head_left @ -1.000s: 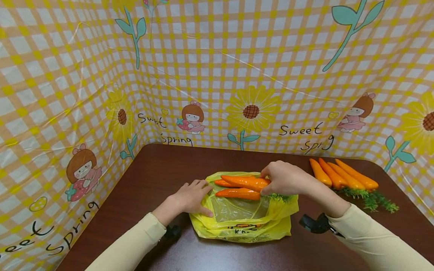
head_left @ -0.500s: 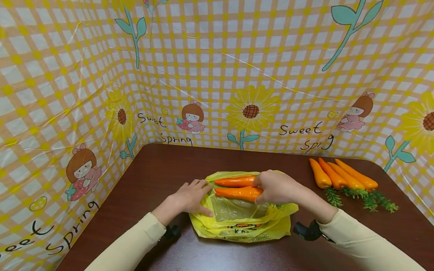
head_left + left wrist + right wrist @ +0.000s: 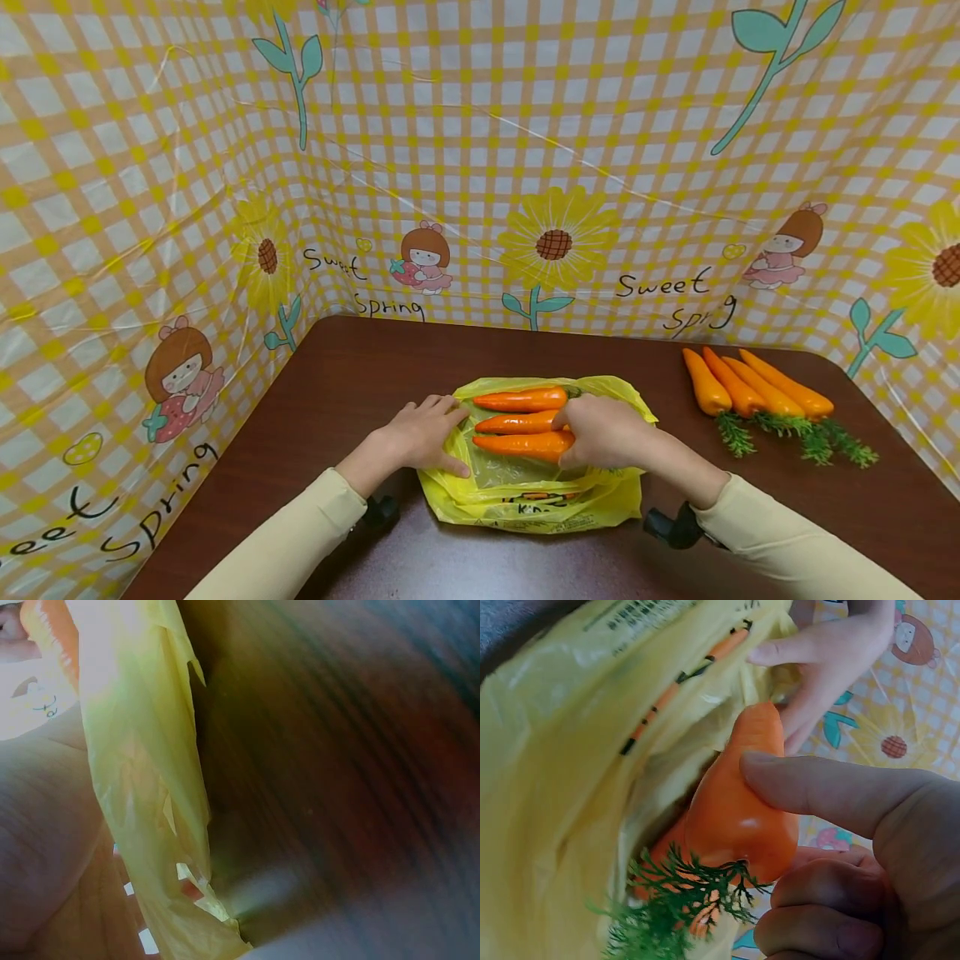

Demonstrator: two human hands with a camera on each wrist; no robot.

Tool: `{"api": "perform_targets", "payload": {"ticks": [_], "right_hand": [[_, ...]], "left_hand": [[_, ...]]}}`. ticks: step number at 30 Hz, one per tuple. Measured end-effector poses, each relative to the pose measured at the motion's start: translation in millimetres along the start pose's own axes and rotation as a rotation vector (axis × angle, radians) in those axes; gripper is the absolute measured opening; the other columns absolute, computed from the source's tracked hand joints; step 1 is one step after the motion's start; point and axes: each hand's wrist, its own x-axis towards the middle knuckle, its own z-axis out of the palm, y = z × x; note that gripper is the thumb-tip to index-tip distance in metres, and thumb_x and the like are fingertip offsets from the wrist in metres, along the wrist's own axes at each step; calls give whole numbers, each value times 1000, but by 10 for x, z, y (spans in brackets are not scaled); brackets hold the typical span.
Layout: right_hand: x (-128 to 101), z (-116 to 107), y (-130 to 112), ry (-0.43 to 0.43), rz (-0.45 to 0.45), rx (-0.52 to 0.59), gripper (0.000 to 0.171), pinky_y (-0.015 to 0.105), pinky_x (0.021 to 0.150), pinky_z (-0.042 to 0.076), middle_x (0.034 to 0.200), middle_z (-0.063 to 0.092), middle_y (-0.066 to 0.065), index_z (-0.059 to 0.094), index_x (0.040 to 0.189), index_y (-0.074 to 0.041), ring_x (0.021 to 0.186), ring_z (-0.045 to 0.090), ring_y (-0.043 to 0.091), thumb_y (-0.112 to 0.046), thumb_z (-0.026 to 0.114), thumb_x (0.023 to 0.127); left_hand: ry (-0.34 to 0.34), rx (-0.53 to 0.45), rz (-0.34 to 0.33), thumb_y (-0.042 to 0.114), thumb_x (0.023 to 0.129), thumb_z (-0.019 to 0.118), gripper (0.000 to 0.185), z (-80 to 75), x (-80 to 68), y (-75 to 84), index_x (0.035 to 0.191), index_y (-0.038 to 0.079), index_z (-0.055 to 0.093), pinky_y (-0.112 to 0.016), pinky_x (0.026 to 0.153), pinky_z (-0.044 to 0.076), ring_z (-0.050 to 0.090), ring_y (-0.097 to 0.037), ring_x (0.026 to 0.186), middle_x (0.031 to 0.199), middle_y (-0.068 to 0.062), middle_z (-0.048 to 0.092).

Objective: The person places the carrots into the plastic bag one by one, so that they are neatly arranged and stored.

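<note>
A yellow plastic bag (image 3: 540, 500) lies on the brown table (image 3: 360, 367), its mouth spread. Three orange carrots lie side by side in the opening. My right hand (image 3: 600, 433) grips the nearest carrot (image 3: 517, 443) by its thick end, thumb on top, green leaves beside the palm; the right wrist view shows this carrot (image 3: 742, 802) inside the yellow bag (image 3: 570, 750). The middle carrot (image 3: 513, 423) and the far carrot (image 3: 517, 400) lie behind it. My left hand (image 3: 420, 435) pinches the bag's left edge, thumb against the film; the left wrist view shows the yellow film (image 3: 142, 787) close up.
Several more carrots (image 3: 757, 392) with green tops lie at the table's back right. A checked sunflower-print curtain (image 3: 555, 167) walls the table on the left, back and right. Bare brown tabletop spreads to the left of the bag and behind it.
My right hand has brought its carrot down and toward me, from above the other two into the bag's mouth in front of them. The left hand has stayed on the bag's edge.
</note>
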Motion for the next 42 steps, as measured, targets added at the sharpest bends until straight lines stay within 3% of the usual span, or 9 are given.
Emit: {"api": "perform_targets", "payload": {"ticks": [7,14,21,29,37,42], "right_hand": [[7,98,-2,-1,-1,-12,15,30,53,21,64,29,-5,69,84,-18,57,28,12,-19,82,76],[32,143,-14,19,30,-50,28,32,51,24,66,45,-4,76,102,-16,59,39,15,-23,86,77],[36,188,-14,38,35,-97,19,33,52,24,64,34,-4,71,90,-21,59,36,15,-23,85,76],[25,231,-33,81,10,-78,43,35,53,38,83,65,-2,73,116,-15,67,52,16,-30,86,78],[40,303,-18,138,-1,-97,29,32,52,40,75,62,-9,75,101,-18,60,51,11,-33,86,79],[41,297,-3,160,-3,-124,27,31,51,40,78,65,-7,76,99,-17,61,51,10,-33,86,79]], "left_hand": [[-2,0,7,71,82,68,95,20,4,-14,158,24,36,-55,110,38,31,-27,148,161,-5,33],[-1,0,6,71,82,68,95,10,0,-23,158,24,35,-56,111,37,31,-28,149,162,-6,32],[1,-2,1,71,82,68,96,6,-12,-10,158,23,35,-56,110,37,32,-28,148,161,-6,33],[1,2,1,71,82,68,95,8,3,-9,158,23,35,-57,110,37,32,-28,148,161,-5,33],[6,-3,7,70,82,69,94,6,-7,-9,157,22,37,-57,110,38,33,-28,147,161,-6,34],[24,-9,19,69,81,70,94,12,-15,-13,156,21,39,-56,108,39,34,-29,146,159,-7,36]]}}
